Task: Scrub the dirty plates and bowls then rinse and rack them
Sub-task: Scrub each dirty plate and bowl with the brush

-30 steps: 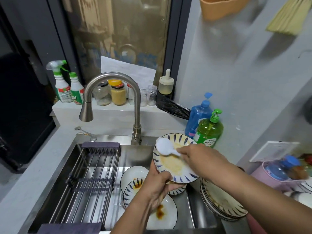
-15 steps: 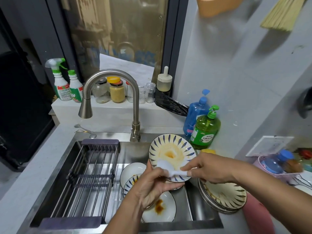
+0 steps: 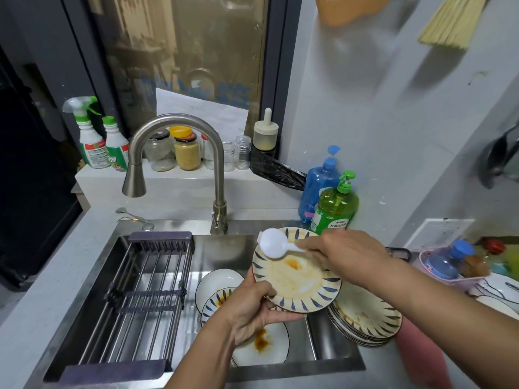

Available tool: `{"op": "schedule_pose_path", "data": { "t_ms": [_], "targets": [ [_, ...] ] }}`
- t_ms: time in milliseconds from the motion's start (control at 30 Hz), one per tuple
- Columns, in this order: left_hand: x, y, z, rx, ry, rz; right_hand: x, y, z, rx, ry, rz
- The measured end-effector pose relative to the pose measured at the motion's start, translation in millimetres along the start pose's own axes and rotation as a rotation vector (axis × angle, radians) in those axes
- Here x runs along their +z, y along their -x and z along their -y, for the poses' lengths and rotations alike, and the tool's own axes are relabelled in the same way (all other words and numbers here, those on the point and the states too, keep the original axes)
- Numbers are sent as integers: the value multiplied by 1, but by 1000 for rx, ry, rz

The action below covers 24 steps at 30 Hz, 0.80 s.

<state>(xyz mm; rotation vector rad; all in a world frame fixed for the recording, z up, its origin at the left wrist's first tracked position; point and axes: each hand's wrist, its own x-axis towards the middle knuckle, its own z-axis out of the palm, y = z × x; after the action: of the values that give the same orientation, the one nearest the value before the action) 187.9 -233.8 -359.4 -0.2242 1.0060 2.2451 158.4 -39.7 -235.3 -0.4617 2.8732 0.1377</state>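
Dim indoor light; wide-angle edge distortion; soft blur at right edge.

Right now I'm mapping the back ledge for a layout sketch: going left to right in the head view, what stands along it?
Spray bottle → green-capped bottle → clear jar → yellow-lidded jar → two small clear jars → cream dispenser → blue pump bottle → green soap bottle.

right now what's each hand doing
Left hand: grips the striped plate by its rim.
Right hand: pinches the white spoon by its handle.
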Motion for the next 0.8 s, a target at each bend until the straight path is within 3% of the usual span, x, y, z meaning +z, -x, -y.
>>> {"op": "schedule_pose_path", "data": {
  "t_ms": [200, 433, 600, 700, 800],
  "targets": [
    [-16, -1, -6, 132, -44, -116, 6, 3, -15, 169, 112, 44],
    [-10, -4, -3, 267, 26, -266, 19, 16, 16, 62, -271, 284],
    [-9, -3, -4, 293, -11, -260, 15, 20, 3, 153, -106, 219],
    [-6, -2, -2, 253, -28, -237, 12, 16, -10, 213, 5, 89],
    [0, -3, 3, 169, -12, -189, 16, 8, -10, 173, -156, -48]
  ]
}}
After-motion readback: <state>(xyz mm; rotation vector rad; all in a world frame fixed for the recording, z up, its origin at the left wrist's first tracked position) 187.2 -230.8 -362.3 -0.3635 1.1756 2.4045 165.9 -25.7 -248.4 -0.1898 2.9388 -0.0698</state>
